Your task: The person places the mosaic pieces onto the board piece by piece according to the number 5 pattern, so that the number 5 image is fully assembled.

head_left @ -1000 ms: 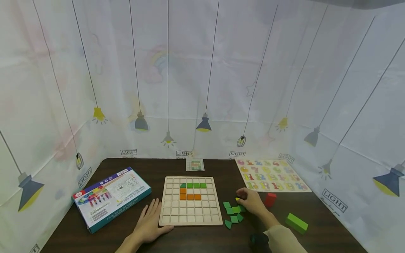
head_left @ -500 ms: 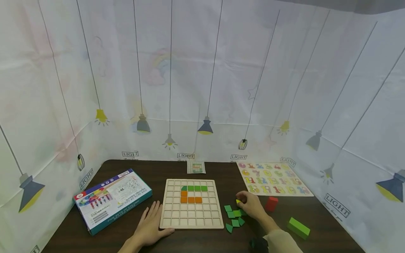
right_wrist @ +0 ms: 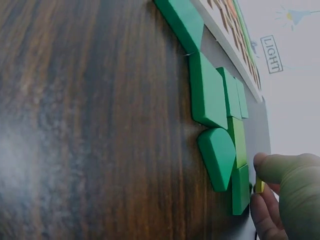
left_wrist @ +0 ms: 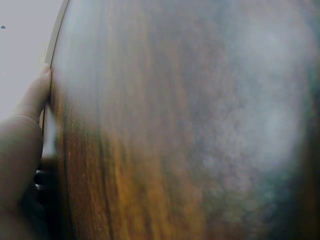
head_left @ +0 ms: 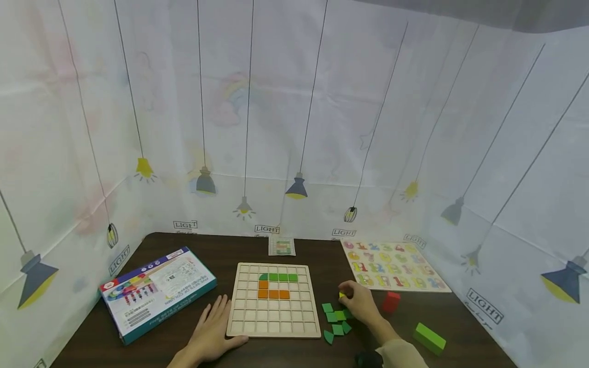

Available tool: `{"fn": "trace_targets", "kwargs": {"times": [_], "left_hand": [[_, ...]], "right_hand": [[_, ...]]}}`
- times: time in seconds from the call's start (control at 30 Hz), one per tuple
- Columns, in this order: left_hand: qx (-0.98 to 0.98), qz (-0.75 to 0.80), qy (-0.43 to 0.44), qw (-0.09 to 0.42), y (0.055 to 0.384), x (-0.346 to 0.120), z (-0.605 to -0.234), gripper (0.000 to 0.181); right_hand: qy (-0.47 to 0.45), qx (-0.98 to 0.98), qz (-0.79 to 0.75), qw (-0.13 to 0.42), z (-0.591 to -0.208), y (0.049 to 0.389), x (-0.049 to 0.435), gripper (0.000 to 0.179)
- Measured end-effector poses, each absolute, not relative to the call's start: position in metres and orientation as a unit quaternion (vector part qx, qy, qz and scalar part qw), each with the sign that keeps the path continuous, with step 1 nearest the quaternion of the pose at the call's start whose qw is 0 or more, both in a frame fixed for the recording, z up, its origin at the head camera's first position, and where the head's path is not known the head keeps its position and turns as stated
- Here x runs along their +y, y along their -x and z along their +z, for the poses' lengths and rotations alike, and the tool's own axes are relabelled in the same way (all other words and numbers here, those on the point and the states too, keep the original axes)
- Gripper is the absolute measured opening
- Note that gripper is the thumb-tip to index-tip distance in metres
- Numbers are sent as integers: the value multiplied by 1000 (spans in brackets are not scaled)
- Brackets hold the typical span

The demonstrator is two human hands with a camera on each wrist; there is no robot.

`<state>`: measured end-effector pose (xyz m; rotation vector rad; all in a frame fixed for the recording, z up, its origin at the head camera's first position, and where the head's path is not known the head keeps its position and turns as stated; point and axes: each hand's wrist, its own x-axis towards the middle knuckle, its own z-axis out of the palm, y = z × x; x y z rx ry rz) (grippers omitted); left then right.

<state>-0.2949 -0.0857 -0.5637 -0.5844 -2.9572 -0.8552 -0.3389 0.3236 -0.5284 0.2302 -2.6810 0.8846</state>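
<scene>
My left hand [head_left: 209, 329] lies flat with spread fingers on the table. Its thumb touches the front edge of the wooden grid board [head_left: 273, 327], and its fingers lie beside the left edge. On the board are a row of green tiles [head_left: 282, 277] and several orange tiles [head_left: 273, 294]. To the right of the board, my right hand [head_left: 362, 302] pinches a small yellow piece [right_wrist: 259, 185] between thumb and fingers; most of the piece is hidden. Several loose green pieces [head_left: 338, 330] lie just in front of that hand, some square and some with a rounded side.
A flat box [head_left: 158, 294] lies at the left. Behind the board is a small pattern card [head_left: 281, 246]. A number puzzle board [head_left: 393, 266] lies at the back right, with a red block [head_left: 391, 301] and a long green block [head_left: 429, 338] in front of it.
The head view has shifted slightly. My right hand keeps hold of the yellow piece, which sits slightly farther from the green pieces. My left hand has not moved.
</scene>
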Motion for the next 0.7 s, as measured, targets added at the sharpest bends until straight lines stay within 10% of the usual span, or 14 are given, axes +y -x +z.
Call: {"fn": "trace_targets", "kwargs": {"times": [0.7], "left_hand": [[-943,-268,196,22,290,-89,-558,107]], "right_hand": [[-129,-921,324,175,-517,346,287,26]]}}
